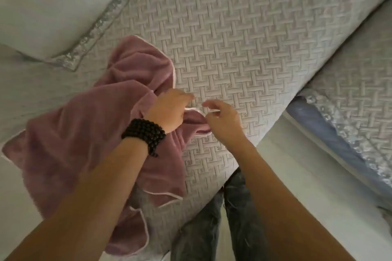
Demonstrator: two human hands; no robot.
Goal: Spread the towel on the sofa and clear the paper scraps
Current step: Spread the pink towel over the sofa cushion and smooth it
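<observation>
Head view looked down on the mauve towel (89, 133), which lay crumpled in loose folds on the left part of the sofa (244, 38), its pale-piped hem trailing over the seat's front edge toward the floor. One small corner of it poked out between the two hands. The left hand (169, 110) reached forward from the lower left, forearm crossing over the bunched cloth, wrist slightly bent, its grip closed on the towel's edge with knuckles up and one finger pointing right. A black bead bracelet (144, 134) wrapped that wrist in several loops. The right hand (222, 121) came in from the lower right, forearm angled up and left, thumb and forefinger pressed together on a thin pale strip, either the towel's hem or a paper scrap; blur left it unclear which. The sofa wore a grey basket-weave cover. A white cushion (53, 6) with silvery trim sat at upper left. Dark jeans (212, 218) showed below the seat edge.
</observation>
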